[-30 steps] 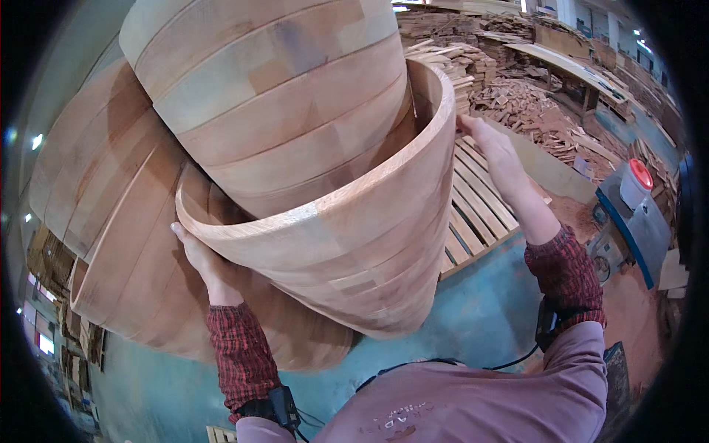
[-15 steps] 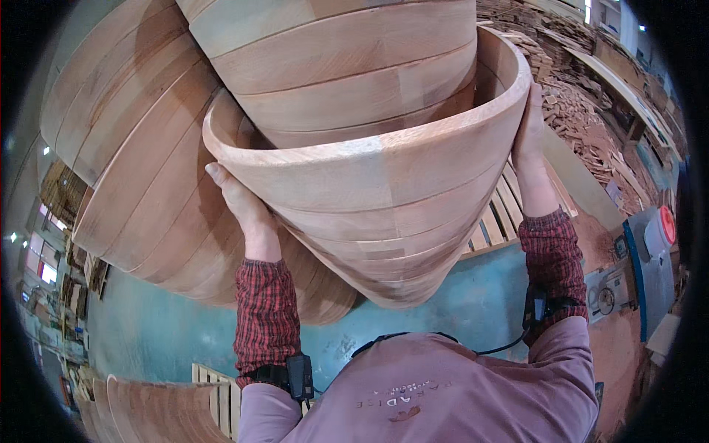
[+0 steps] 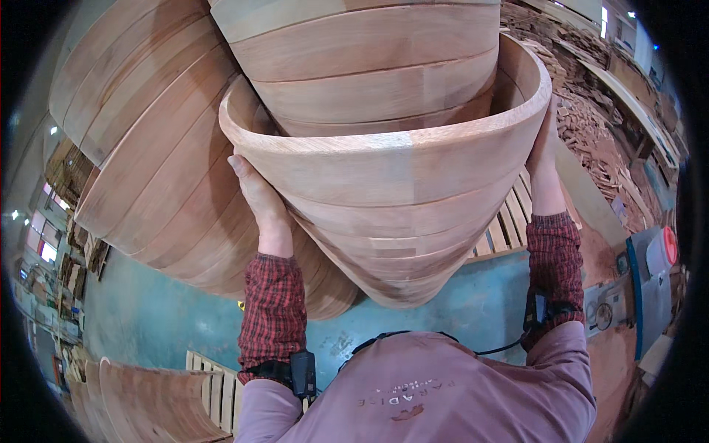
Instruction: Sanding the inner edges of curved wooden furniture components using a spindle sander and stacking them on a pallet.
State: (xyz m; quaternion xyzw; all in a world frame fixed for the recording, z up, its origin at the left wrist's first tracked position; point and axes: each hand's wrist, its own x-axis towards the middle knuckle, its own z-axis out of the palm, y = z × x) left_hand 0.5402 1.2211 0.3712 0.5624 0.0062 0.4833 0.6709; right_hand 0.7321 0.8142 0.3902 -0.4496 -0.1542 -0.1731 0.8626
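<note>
A big round wooden tub (image 3: 413, 177), built of pale reddish-brown bands and narrowing downward, is between my two hands. My left hand (image 3: 260, 193) grips its outer wall just under the left rim, thumb up and fingers mostly hidden behind the wood. On the opposite side, my right hand (image 3: 544, 151) holds the wall below the right rim, its fingers partly hidden by the tub. Another wooden tub (image 3: 377, 70) sits nested inside this one and rises past the top of the view. Close by on the left, more tubs (image 3: 162, 170) lean in a tilted stack.
Slatted pallets stand on the blue-green floor (image 3: 170, 310), one (image 3: 502, 225) behind the held tub and one (image 3: 214, 384) at lower left beside curved wooden pieces (image 3: 148, 395). Wood scraps (image 3: 591, 140) are heaped at right. A white bucket (image 3: 657, 251) with a red rim stands at far right.
Both hands and the upper part of the nested tubs have shifted to the right, the right hand slightly downward. My grip looks the same.
</note>
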